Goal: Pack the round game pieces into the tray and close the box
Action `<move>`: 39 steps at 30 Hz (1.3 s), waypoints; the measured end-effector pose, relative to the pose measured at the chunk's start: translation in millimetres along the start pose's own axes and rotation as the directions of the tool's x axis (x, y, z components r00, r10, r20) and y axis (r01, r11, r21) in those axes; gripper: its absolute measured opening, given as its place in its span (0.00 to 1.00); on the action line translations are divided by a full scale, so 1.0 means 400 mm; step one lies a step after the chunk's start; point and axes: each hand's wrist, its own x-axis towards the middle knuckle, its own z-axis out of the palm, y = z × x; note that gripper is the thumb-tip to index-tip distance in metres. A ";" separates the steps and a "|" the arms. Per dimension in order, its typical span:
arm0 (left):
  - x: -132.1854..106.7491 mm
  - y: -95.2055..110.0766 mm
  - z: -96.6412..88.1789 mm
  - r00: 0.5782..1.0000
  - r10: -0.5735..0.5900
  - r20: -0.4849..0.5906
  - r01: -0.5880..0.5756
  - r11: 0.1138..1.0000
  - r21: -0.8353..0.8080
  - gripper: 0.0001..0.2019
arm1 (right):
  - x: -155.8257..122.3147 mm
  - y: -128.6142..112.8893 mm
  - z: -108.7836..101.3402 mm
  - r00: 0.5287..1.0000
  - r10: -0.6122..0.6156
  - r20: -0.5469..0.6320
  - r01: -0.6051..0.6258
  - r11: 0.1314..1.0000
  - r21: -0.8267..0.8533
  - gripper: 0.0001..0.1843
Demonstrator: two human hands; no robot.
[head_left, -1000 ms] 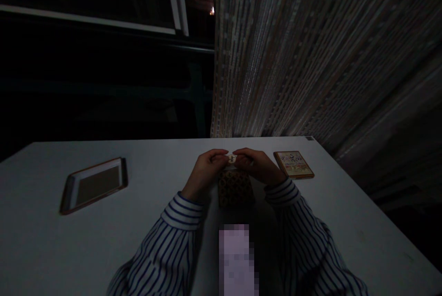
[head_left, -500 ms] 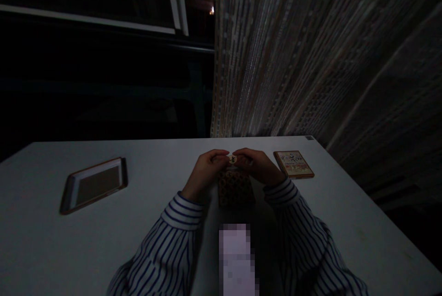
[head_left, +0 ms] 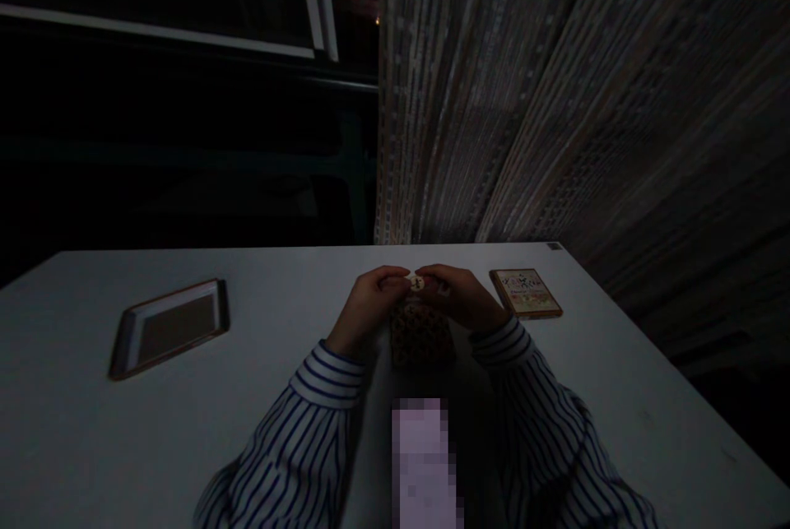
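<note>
A small round Chinese chess piece (head_left: 417, 283) with a dark character on its pale face is pinched between both hands. My left hand (head_left: 367, 305) grips its left side with thumb and fingers. From the other side, my right hand (head_left: 464, 295) closes on it as well, the fingertips of both hands nearly meeting. Directly below and nearer to me, a compact block of several similar chess pieces (head_left: 423, 337) lies on the table in shadow; the hands partly cover its far end.
On the white table (head_left: 277, 290), a shallow rectangular tray (head_left: 176, 327) lies at the left. A flat box lid (head_left: 527, 294) with printed characters is at the right. A striped string curtain (head_left: 469, 101) hangs behind the table. A pixelated patch hides the near middle.
The hands keep the same hold on the chess piece, its face turned very slightly. The picture is a little dimmer, and nothing else has visibly moved.
</note>
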 end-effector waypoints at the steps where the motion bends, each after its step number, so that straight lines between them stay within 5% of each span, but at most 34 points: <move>1: 0.000 -0.001 0.000 1.000 0.000 -0.002 0.000 1.000 -0.002 0.14 | 0.000 0.001 0.001 1.000 -0.006 0.000 0.006 1.000 -0.014 0.16; 8: 0.004 -0.006 -0.005 1.000 0.025 0.015 -0.026 0.999 0.039 0.14 | -0.001 0.003 -0.004 0.999 0.021 0.030 -0.019 0.998 -0.065 0.15; 22: -0.003 0.040 -0.093 0.982 0.080 -0.169 -0.049 0.982 0.182 0.18 | 0.007 -0.004 -0.053 0.997 0.076 0.001 -0.075 0.983 -0.166 0.15; 39: 0.018 -0.039 -0.084 0.983 0.162 0.087 -0.181 0.765 0.618 0.18 | 0.003 0.055 -0.013 0.923 0.217 0.317 -0.085 0.920 -0.381 0.14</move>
